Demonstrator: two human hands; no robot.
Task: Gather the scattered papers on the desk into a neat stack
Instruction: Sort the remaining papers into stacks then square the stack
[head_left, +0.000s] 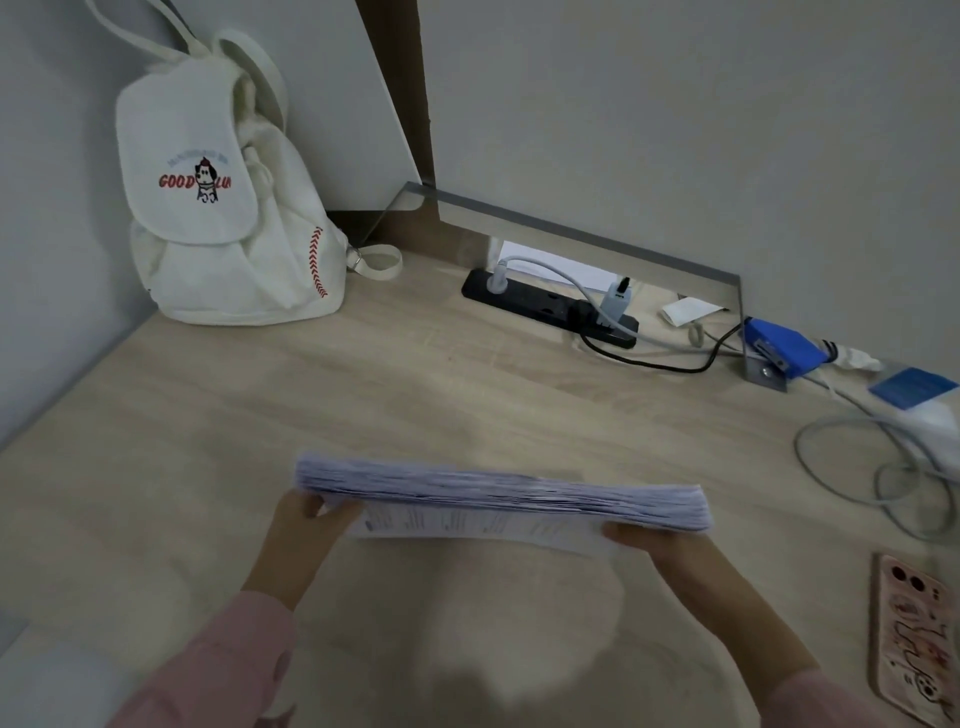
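A thick stack of white printed papers (498, 496) is held upright on its long edge above the wooden desk (415, 395), its top edges facing me, fairly even. One printed sheet shows on the near face and sticks out a little below. My left hand (306, 530) grips the stack's left end and my right hand (660, 545) grips its right end. Both arms wear pink sleeves. No loose sheets lie on the desk around the stack.
A white backpack (223, 208) leans in the far left corner. A black power strip (545, 306) with plugs and cables lies at the back, a blue box (779, 351) and coiled cables (872, 467) at the right. A phone in a pink case (914, 634) rests near the right edge.
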